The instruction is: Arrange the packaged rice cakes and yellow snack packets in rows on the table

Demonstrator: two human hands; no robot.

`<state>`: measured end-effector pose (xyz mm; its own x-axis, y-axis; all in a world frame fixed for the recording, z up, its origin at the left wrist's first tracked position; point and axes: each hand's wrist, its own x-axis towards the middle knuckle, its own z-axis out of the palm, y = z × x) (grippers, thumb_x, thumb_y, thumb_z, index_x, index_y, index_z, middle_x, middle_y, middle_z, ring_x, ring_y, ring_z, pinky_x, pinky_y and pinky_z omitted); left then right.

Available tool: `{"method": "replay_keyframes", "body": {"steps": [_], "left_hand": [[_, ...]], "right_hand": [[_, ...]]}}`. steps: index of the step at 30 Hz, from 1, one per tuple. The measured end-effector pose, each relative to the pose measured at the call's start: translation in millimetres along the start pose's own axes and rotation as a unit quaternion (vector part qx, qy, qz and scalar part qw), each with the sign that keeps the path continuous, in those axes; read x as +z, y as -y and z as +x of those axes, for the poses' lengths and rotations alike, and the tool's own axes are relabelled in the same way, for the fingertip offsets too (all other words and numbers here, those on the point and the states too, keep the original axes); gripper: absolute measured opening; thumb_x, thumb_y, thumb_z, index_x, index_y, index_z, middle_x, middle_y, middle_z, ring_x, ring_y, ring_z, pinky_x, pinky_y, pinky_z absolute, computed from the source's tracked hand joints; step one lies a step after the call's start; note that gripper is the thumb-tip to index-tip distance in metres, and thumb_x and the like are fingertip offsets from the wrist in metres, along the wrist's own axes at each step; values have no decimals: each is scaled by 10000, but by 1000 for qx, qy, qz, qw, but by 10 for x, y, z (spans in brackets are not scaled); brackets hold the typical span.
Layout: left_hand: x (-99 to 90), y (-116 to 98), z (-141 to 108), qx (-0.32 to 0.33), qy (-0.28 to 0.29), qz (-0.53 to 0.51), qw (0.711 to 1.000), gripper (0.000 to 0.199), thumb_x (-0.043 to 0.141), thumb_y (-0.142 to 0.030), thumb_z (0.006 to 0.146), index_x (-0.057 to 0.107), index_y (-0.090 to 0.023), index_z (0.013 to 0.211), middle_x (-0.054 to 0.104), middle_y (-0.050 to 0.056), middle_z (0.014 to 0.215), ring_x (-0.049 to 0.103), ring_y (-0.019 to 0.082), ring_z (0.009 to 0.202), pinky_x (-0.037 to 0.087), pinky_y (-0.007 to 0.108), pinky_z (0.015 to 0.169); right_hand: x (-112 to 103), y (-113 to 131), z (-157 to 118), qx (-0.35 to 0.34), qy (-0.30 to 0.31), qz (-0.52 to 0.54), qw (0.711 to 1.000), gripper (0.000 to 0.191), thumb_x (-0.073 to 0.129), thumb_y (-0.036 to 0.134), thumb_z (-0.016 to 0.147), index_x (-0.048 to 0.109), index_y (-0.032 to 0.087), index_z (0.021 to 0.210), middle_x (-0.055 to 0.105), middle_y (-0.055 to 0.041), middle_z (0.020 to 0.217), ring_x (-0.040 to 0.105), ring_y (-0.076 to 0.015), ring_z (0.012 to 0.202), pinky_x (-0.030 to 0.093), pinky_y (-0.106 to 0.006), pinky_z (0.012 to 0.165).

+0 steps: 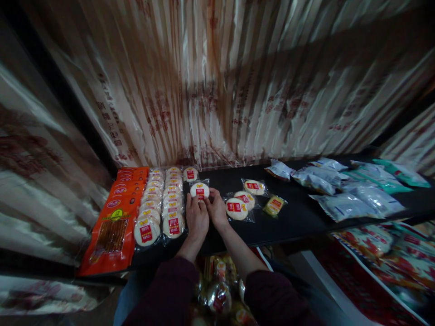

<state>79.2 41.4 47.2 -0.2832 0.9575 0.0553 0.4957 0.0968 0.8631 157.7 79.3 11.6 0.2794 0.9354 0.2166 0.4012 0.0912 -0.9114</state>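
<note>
Both my hands meet at a round white cracker in a clear wrapper (200, 190), low over the black shelf (253, 231). My left hand (197, 217) grips its near left edge, and my right hand (216, 208) pinches its right side. One wrapped cracker (190, 174) lies just behind it. To the left run two overlapping rows of the same crackers, one row (173, 203) beside my left hand and another (148, 213) farther out. Right of my right hand lie a few loose wrapped crackers (237, 208) and a small yellow packet (274, 205).
Orange snack bags (113, 222) overlap at the shelf's left end. Silvery and teal bags (356, 199) are heaped on the right. Below are a box of wrapped snacks (219, 290) by my knees and a red carton of bags (360, 276). A patterned curtain (217, 81) hangs behind.
</note>
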Motion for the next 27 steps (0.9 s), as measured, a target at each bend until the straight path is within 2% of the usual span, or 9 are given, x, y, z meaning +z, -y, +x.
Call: {"method": "replay_keyframes", "body": {"steps": [8, 14, 20, 27], "left_hand": [[128, 35, 145, 5, -13, -5, 1000, 398, 359, -221, 897, 598, -98, 1191, 350, 166, 1500, 307, 235, 1405, 226, 344, 1171], [238, 106, 215, 21, -34, -12, 999, 417, 346, -240, 898, 584, -122, 1219, 333, 129, 1521, 247, 229, 1431, 173, 384, 1191], [287, 148, 286, 16, -18, -17, 1000, 480, 285, -294, 927, 545, -104, 1283, 341, 121, 1520, 212, 212, 1442, 129, 388, 1196], [327, 174, 397, 25, -15, -15, 999, 527, 237, -306, 938, 525, -74, 1314, 382, 131, 1494, 214, 208, 1441, 140, 388, 1197]], "right_hand": [[104, -53, 183, -11, -1, 6, 1000, 326, 545, 210, 751, 554, 174, 1075, 674, -84, 993, 651, -196, 855, 517, -352, 819], [167, -65, 298, -13, 1, 18, 1000, 337, 543, 201, 747, 553, 182, 1083, 665, -86, 1023, 647, -196, 885, 514, -357, 834], [270, -113, 429, -11, 8, 28, 1000, 352, 542, 199, 735, 556, 187, 1087, 653, -74, 1029, 633, -193, 921, 506, -355, 855], [354, -106, 536, -8, 23, 30, 999, 346, 529, 209, 744, 548, 172, 1087, 649, -80, 1027, 633, -186, 915, 497, -346, 862]]}}
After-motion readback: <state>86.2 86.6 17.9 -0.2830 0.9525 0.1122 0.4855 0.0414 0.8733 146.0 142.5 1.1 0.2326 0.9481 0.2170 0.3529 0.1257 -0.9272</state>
